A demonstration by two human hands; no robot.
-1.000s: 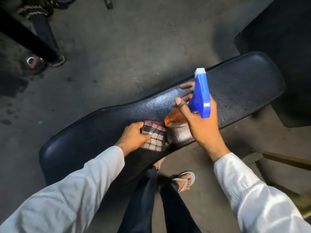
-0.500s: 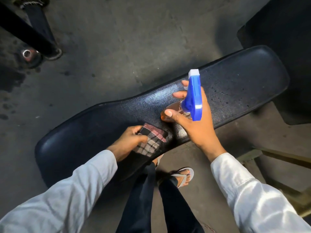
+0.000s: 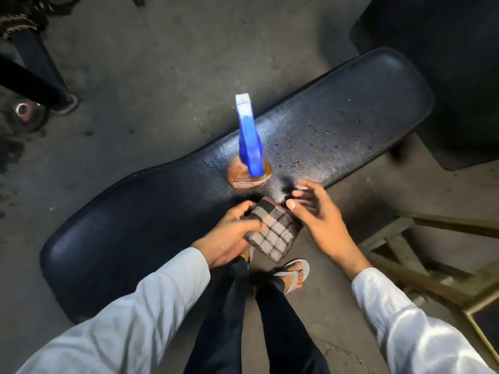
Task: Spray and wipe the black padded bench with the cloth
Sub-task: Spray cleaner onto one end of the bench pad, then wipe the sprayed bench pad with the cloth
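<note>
The black padded bench (image 3: 151, 220) runs diagonally from lower left to upper right; its right half is speckled with droplets. A spray bottle (image 3: 249, 155) with a blue trigger head and orange liquid stands upright on the bench's middle, with no hand on it. My left hand (image 3: 229, 236) grips a folded checked cloth (image 3: 275, 233) at the bench's near edge. My right hand (image 3: 318, 214) hovers just right of the cloth with its fingers spread and relaxed, holding nothing; its thumb is close to the cloth's upper corner.
Concrete floor (image 3: 167, 63) surrounds the bench. A wooden frame (image 3: 421, 268) stands at the lower right. Dark equipment legs and a round foot (image 3: 25, 112) are at the upper left. A large dark block (image 3: 442, 44) sits behind the bench's right end. My sandalled foot (image 3: 294, 276) is below the bench.
My right hand set the spray bottle down upright on the bench, let go and drew back toward the cloth. My left hand kept hold of the cloth and lifted it toward the bench's near edge.
</note>
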